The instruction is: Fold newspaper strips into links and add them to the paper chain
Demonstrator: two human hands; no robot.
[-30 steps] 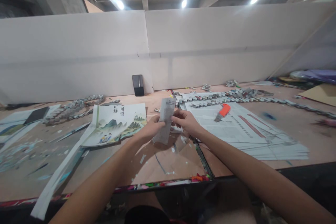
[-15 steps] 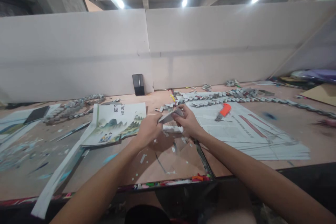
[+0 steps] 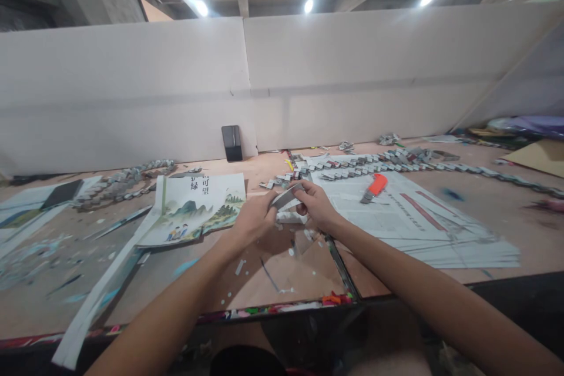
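Between my two hands is a small folded paper strip (image 3: 285,197), held above the table. My left hand (image 3: 255,216) grips its left end, and my right hand (image 3: 316,204) pinches the right end with thumb and fingers. Under the hands another white paper piece (image 3: 291,218) lies on the table. Just beyond them runs a long chain of folded paper links (image 3: 343,171). An orange utility knife (image 3: 374,188) rests on stacked newspaper sheets (image 3: 396,217) to the right of my right hand.
Left of my hands lies a printed page (image 3: 189,211) with a landscape picture. A second paper chain (image 3: 123,183), scissors (image 3: 118,222) and a long paper strip (image 3: 97,299) overhanging the front edge are farther left. A phone (image 3: 232,143) leans against the white partition (image 3: 132,82).
The folded paper strip has tilted and turned slightly between my hands. My left hand has shifted a little to the right. Nothing on the table has moved.
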